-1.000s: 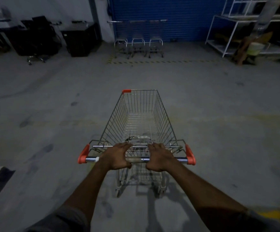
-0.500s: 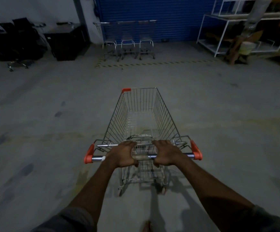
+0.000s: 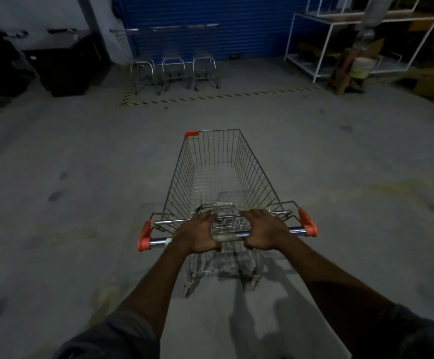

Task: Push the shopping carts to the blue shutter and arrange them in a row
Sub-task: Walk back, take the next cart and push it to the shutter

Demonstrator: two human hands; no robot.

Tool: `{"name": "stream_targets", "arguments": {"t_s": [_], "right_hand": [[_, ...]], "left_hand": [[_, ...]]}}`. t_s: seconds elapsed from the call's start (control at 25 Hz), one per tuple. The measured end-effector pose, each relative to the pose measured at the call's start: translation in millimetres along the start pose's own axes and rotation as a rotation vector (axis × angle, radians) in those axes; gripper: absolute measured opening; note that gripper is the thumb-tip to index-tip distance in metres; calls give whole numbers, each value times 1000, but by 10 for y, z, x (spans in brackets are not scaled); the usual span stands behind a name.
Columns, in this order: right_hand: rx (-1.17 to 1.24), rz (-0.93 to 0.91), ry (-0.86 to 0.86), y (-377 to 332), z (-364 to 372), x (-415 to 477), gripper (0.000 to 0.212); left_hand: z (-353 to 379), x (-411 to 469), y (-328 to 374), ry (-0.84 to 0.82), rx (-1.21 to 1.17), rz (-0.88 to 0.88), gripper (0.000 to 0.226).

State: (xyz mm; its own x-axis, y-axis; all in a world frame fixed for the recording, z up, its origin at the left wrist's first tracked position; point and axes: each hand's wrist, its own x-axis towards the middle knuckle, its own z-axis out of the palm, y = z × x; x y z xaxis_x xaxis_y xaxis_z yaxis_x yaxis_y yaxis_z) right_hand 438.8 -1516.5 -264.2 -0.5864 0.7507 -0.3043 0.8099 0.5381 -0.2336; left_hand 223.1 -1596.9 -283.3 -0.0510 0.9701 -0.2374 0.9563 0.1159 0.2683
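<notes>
Silver wire shopping cart (image 3: 182, 182): your left hand (image 3: 197, 235) and right hand (image 3: 265, 233) clamp its near handle, long axis pointing far toward the blue ribbed shutter (image 3: 210, 19), three parked carts (image 3: 174, 71) slightly left.

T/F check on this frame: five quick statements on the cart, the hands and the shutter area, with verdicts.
1. The left hand and the right hand both grip the handle of the cart. True.
2. The cart's basket is loaded with boxes. False: no goods show in it.
3. Three parked carts stand side by side at the blue shutter. True.
4. The cart has crossed the striped floor tape. False: the tape lies ahead of it, between it and the parked carts.
5. The white rack stands left of the blue shutter. False: it is to the right.
</notes>
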Motion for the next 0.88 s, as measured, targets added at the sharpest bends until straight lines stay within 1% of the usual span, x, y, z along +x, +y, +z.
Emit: {"name": "stream_targets", "arguments": {"t_s": [0.36,0.56,0.68,0.8,0.88], "right_hand": [[-18,-74,44,1249,-609,1167,96],[-30,-73,57,1870,-910,1776,96],[-36,-72,98,2194,-1085,2101,94],[-73,-79,122,2473,-1276,2475,90],[-113,-82,188,2627,-1385,2756,82]], "left_hand": [[-309,1614,524,43,-17,-17,109],[-429,2433,769,69,-6,-28,108],[-501,2952,887,81,-5,-3,109],[-602,3479,947,109,-15,10,102],[-699,3832,952,137,-61,-1,90]]}}
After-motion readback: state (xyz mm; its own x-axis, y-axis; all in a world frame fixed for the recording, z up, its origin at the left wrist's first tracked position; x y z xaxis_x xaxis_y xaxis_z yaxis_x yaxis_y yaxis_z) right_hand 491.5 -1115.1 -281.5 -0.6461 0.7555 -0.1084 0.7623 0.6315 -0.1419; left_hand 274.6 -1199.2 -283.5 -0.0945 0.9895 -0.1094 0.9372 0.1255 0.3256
